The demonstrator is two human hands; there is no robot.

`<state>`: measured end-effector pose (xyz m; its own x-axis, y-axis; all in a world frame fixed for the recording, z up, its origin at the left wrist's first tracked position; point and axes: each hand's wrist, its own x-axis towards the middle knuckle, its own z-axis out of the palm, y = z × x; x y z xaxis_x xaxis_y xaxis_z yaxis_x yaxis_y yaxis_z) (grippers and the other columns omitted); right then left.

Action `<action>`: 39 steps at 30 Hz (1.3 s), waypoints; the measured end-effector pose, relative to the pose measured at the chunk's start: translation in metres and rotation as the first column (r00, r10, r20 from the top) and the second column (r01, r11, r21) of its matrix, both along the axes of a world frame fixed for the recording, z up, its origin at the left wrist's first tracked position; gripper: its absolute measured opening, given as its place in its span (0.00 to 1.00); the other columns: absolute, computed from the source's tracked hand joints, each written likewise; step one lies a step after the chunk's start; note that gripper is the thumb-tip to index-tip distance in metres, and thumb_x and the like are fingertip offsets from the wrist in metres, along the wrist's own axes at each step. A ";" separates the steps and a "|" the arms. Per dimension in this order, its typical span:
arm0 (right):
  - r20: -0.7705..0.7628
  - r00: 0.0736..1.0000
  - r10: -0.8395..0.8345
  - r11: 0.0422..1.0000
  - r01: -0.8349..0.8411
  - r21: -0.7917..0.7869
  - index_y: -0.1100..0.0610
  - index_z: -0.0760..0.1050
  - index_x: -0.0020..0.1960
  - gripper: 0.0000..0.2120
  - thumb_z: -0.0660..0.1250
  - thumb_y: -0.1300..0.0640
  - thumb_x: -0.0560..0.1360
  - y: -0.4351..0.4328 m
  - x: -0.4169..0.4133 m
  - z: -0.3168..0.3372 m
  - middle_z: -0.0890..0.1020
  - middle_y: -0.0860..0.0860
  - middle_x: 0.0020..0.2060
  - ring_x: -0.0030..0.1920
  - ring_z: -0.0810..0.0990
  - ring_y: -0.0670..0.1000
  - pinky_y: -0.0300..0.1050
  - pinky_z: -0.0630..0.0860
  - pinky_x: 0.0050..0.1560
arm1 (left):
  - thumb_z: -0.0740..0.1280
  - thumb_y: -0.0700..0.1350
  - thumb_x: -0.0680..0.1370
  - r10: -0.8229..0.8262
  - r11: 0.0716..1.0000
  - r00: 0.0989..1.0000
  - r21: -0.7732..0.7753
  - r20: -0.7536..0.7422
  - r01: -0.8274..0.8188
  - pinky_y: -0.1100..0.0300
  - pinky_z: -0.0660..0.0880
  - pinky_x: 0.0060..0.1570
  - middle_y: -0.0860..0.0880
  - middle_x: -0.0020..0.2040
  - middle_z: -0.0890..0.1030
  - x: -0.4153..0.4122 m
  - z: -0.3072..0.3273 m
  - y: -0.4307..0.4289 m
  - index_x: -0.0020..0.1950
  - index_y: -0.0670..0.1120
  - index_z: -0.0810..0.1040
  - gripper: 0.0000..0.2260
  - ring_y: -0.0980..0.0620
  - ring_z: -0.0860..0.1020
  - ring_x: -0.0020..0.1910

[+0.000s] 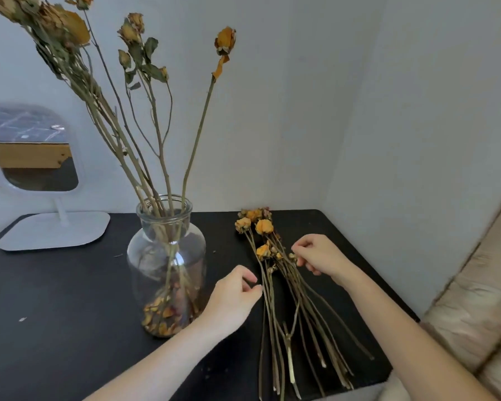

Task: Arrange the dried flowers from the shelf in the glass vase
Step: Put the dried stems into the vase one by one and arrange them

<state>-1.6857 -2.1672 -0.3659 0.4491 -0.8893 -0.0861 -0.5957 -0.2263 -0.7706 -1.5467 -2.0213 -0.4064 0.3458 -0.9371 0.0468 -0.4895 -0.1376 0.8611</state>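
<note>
A clear glass vase [166, 256] stands on the black table [55, 299], holding several tall dried yellow flowers [145, 111] and loose petals at its bottom. To its right lies a bundle of dried flowers [275, 285], heads pointing toward the wall. My left hand [234, 296] hovers at the bundle's left edge, fingers curled, thumb and fingertips close to a stem; I cannot tell whether it holds one. My right hand [318, 256] reaches over the bundle's upper part, fingertips pinching at a small dried bud.
A white standing mirror [32, 157] with a flat base sits at the back left of the table. Grey walls meet in a corner behind the table. A beige cushion [475, 299] lies beyond the table's right edge.
</note>
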 end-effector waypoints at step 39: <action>0.334 0.942 0.035 0.987 0.019 -0.157 0.52 0.78 0.47 0.07 0.63 0.51 0.77 -0.003 0.011 0.054 0.73 0.43 0.23 0.20 0.69 0.37 0.32 0.65 0.28 | 0.64 0.48 0.77 0.191 0.958 0.972 -0.189 -0.134 -0.214 0.73 0.62 0.36 0.59 0.38 0.79 -0.013 0.060 -0.035 0.43 0.48 0.83 0.09 0.64 0.73 0.39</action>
<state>-1.6743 -2.1704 -0.3121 0.4348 -0.8759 0.2091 -0.3075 -0.3627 -0.8797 -1.5601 -2.0561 -0.3464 0.5411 -0.8223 0.1763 -0.3673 -0.0424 0.9291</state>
